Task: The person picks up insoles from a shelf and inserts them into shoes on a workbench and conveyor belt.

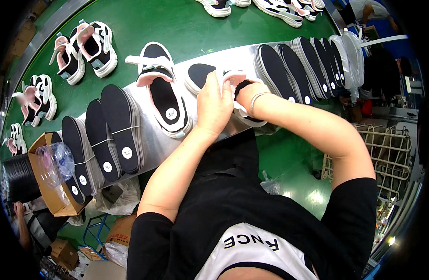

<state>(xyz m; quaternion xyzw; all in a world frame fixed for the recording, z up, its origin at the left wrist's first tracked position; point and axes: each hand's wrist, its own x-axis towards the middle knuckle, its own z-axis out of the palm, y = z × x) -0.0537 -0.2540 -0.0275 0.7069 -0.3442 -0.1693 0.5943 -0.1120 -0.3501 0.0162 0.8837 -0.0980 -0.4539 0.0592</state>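
A black-and-white sneaker (199,73) with pink lining lies in front of me on a pale work ledge, its toe pointing up and left. My left hand (213,107) grips its pink-lined tongue and upper edge, the fingers closed. Into the shoe's opening reaches my right hand (251,94), a bracelet on its wrist. Its fingers are hidden inside the shoe, so what they hold does not show. Left of my hands rests a matching sneaker (151,58), strap undone, with a dark insole (166,100) bearing a round white label inside it.
Tied stacks of black insoles (121,121) stand left on the ledge; more insole stacks (275,70) line its right. A cardboard box (51,196) with plastic sits at the left end. Sneakers (97,49) ride on the green surface (177,28) beyond. A wire rack (382,154) is at right.
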